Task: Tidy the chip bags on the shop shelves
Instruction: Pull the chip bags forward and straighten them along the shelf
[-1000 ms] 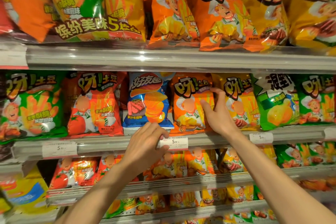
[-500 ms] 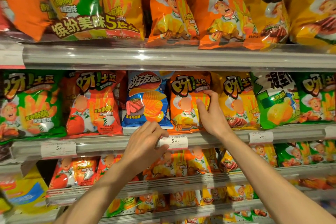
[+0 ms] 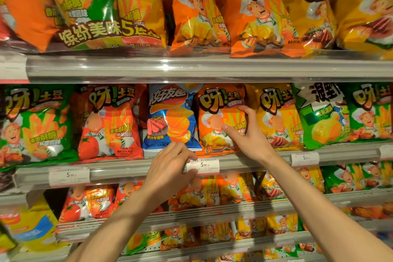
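On the middle shelf an orange chip bag [image 3: 214, 117] stands upright between a blue chip bag [image 3: 170, 117] and a yellow chip bag [image 3: 276, 112]. My right hand [image 3: 248, 138] grips the orange bag's right edge, thumb across its front and fingers curled in behind, against the yellow bag. My left hand [image 3: 170, 166] holds the shelf's front rail [image 3: 127, 171] just below the blue bag. Its fingers lie over the top of the rail and its thumb under it, touching the left end of a price tag [image 3: 205, 165].
A red bag [image 3: 110, 123] and a green bag [image 3: 36, 125] stand left of the blue one; a green corn bag [image 3: 321, 117] stands further right. Large bags [image 3: 251, 13] overhang the top shelf. Lower shelves [image 3: 212, 210] hold small bags in rows.
My right hand has shifted slightly left, from straight fingers between the orange and yellow bags to a grip on the orange bag's edge. My left hand has stayed on the rail.
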Demonstrator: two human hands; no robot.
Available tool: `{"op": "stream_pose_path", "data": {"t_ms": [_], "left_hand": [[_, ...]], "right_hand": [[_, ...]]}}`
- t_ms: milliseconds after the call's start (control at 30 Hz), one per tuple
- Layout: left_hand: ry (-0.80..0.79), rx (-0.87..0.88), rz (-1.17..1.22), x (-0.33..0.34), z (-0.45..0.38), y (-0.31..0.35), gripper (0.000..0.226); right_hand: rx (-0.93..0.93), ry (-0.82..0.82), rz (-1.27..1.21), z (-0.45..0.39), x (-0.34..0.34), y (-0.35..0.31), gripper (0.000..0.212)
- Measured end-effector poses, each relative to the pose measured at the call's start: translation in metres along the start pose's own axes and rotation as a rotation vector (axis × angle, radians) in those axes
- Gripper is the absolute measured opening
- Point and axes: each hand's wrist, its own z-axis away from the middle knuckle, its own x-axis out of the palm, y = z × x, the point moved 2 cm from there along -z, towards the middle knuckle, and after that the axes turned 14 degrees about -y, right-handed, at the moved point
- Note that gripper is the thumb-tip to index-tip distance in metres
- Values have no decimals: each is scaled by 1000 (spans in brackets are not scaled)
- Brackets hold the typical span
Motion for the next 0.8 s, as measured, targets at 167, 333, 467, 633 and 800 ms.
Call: {"op": "stream_pose_path", "data": {"t_ms": [167, 333, 467, 633, 800], "left_hand": [[0, -10, -10, -1, 0, 1, 35], [-8, -19, -20, -2, 0, 2, 35], [-15, -31, -11, -3, 0, 3, 34], [-33, -49, 21, -4, 0, 6, 32], [10, -43, 33, 3, 4, 1, 35]], "right_hand": [[1, 30, 39, 0, 6, 0, 76], [4, 18, 92, 0, 10, 0, 83], [7, 19, 150, 0, 13, 1, 82], [14, 35, 196, 0, 13, 2, 83], [17, 97, 230, 22, 21, -3, 84]]}}
